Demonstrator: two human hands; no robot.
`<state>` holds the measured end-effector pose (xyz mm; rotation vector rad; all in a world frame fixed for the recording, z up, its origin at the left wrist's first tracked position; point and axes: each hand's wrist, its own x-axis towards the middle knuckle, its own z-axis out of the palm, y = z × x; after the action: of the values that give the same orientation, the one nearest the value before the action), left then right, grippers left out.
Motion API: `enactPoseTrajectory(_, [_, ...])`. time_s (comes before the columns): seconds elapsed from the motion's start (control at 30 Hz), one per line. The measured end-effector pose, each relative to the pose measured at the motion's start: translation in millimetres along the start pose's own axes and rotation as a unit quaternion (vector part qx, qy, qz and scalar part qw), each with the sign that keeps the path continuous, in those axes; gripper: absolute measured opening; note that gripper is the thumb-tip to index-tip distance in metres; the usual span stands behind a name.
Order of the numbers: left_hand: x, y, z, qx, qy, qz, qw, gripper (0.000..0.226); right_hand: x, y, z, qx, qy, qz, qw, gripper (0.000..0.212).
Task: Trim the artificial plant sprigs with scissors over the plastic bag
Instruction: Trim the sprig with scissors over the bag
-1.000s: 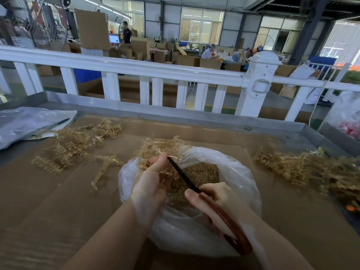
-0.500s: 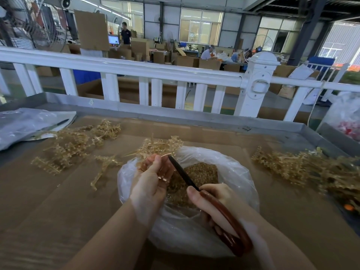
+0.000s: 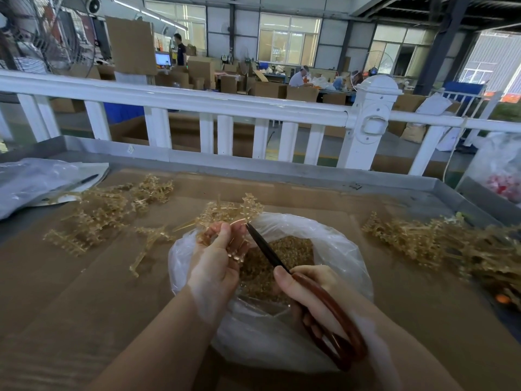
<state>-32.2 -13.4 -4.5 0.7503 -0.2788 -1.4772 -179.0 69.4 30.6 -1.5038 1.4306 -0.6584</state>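
The left hand (image 3: 217,261) is pinching a pale golden, spiky plastic sprig (image 3: 231,211) in a curled grip over the open mouth of the crinkly clear plastic bag (image 3: 346,249). The right hand (image 3: 315,297) is wrapping its fingers round the glossy reddish-brown loops of the scissors (image 3: 270,252), whose dark blades are lying nearly together, tips at the sprig. Golden clippings (image 3: 293,249) are filling the bag, partly hidden by both hands. More sprigs (image 3: 107,210) are lying scattered on the cardboard-covered tabletop (image 3: 70,292).
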Motion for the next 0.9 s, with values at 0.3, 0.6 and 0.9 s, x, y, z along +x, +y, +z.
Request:
enactPoseTrajectory(0.3, [2.4, -2.2, -0.5, 0.011, 0.000, 0.014, 1.000, 0.021, 5.2, 1.9, -1.7, -0.007, 0.004, -0.002, 1.000, 0.067])
enactPoseTrajectory(0.6, [1.4, -13.4, -15.7, 0.024, -0.034, -0.010, 0.999, 0.025, 13.2, 4.0, -5.0, -0.046, 0.018, -0.016, 0.999, 0.065])
enactPoseTrajectory(0.9, [3.3, -11.1, -19.1, 0.004, -0.037, -0.036, 0.999, 0.016, 13.4, 4.5, -5.7, -0.050, -0.004, -0.002, 0.999, 0.066])
